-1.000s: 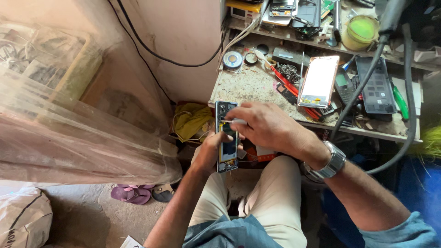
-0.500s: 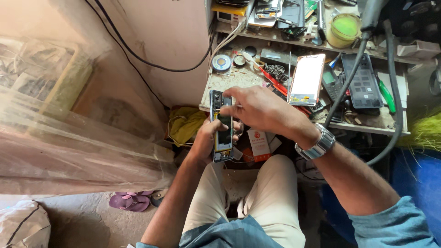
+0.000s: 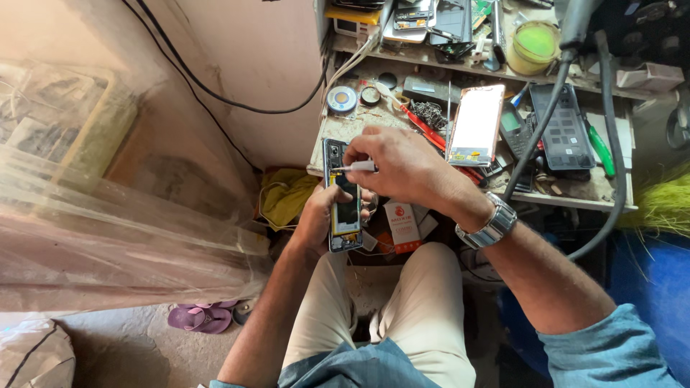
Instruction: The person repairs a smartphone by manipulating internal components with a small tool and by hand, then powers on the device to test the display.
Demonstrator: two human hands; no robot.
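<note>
Head view: opened phone (image 3: 343, 205) sits upright in the left hand (image 3: 316, 219), held in front of the person's knees, just below the near edge of the cluttered surface (image 3: 575, 190). Long axis runs near-vertical in frame, camera end away from the body, bottom end toward the lap. Left hand is clamped around the phone's lower half from the left side, fingers wrapping behind, fingertips showing at the right edge. Right hand (image 3: 402, 169) comes in from the right, above the phone's top end, pinched shut on a small white tool (image 3: 359, 167); tool lies roughly horizontal, tip pointing left onto the upper part of the phone, touching or just over it, cannot tell which. Right hand is the nearer one to the top end, left hand owns the bottom. Phone look: back cover off, dark battery block in the middle, yellowish strip down the left side, blue-grey frame, camera module at top. Wristwatch (image 3: 492, 223) on the right wrist. On the surface behind: rose-coloured phone panel (image 3: 474, 126) leaning, dark keypad part (image 3: 564, 129), green-lidded tub (image 3: 532, 47), solder reel (image 3: 342, 99). Small red-and-white box (image 3: 402, 224) just right of the phone.
</note>
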